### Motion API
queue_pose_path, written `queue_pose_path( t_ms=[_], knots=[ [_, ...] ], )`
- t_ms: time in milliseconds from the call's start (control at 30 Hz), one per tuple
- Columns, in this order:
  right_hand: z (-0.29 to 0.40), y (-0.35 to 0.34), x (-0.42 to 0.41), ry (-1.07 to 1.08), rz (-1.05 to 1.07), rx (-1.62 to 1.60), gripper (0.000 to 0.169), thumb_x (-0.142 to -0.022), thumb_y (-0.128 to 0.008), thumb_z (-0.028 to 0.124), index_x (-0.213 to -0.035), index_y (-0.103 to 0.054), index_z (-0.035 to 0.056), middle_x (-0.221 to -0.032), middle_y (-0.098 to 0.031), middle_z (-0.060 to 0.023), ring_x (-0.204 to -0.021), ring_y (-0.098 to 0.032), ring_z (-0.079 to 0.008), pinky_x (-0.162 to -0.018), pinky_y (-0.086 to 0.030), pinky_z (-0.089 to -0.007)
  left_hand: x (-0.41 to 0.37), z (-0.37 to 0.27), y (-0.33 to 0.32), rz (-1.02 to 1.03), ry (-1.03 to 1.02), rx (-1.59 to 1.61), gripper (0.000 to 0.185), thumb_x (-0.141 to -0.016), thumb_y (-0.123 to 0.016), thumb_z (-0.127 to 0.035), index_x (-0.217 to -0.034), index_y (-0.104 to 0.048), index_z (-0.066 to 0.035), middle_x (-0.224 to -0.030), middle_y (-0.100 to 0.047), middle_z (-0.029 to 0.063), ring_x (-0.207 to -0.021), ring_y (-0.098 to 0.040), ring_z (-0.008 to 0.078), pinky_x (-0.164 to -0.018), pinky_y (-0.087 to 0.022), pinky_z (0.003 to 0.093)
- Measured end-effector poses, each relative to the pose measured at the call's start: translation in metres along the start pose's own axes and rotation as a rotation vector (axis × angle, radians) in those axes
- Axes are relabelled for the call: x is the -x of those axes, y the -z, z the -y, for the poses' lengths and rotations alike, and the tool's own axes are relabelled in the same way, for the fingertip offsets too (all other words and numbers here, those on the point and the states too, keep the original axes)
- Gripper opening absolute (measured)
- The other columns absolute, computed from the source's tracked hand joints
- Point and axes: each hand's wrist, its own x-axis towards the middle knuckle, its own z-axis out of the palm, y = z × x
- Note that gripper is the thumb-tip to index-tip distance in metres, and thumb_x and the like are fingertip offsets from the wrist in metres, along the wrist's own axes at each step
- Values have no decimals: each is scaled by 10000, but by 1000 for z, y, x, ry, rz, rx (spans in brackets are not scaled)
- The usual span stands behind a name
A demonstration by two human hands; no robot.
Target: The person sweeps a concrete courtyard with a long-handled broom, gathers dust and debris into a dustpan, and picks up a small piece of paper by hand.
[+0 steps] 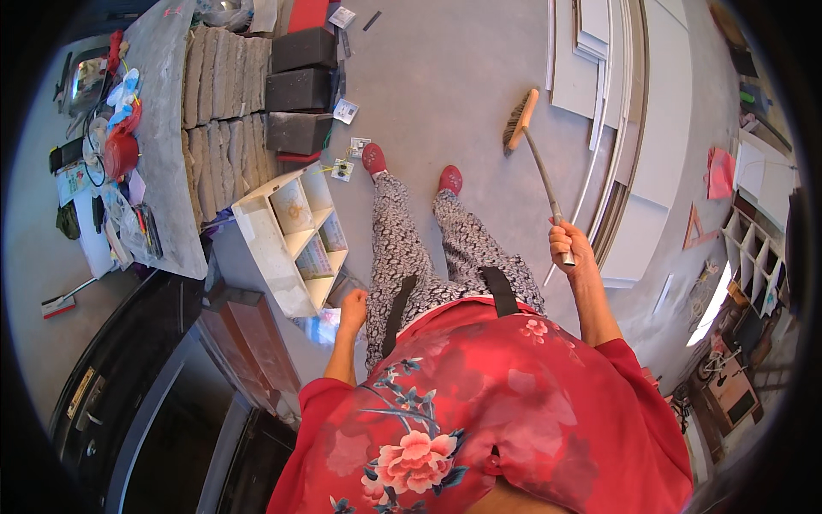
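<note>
My right hand [570, 244] is closed around the lower end of the long handle of a broom [542, 170]. The wooden head with dark bristles points away from me, over the grey floor [443, 83], to the right of my feet. Whether the bristles touch the floor I cannot tell. My left hand [353, 307] hangs beside my left thigh with its fingers curled and nothing visible in it. Close to that hand stands a white shelf unit [266, 254] with open compartments.
Dark boxes [298, 90] and stacked rough grey slabs [225, 70] lie on the left, with electrical fittings [342, 169] near my left foot. Pale boards [668, 148] and thin white lengths [600, 135] lie on the right. A black door [122, 347] is at the lower left.
</note>
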Motion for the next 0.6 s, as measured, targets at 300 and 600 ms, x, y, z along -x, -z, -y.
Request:
queue_pose_path(
  t_ms=[300, 600],
  knots=[
    [-39, -4, 16, 155, -180, 387, 114, -838, -401, 147, -751, -333, 120, -575, -348, 6, -378, -282, -40, -282, -240, -173, 15, 15, -2, 39, 136, 270, 181, -774, -507, -182, -730, -564, -16, -602, -551, 58, -526, -524, 128, -494, -418, 269],
    [-101, -19, 55, 176, -147, 741, 41, -834, -374, 129, -811, -351, 154, -579, -389, -8, -345, -291, -38, -269, -269, -185, 28, 38, -8, 23, 121, 387, 169, -766, -495, -180, -721, -555, -29, -575, -524, 32, -502, -504, 103, -457, -407, 246]
  ],
)
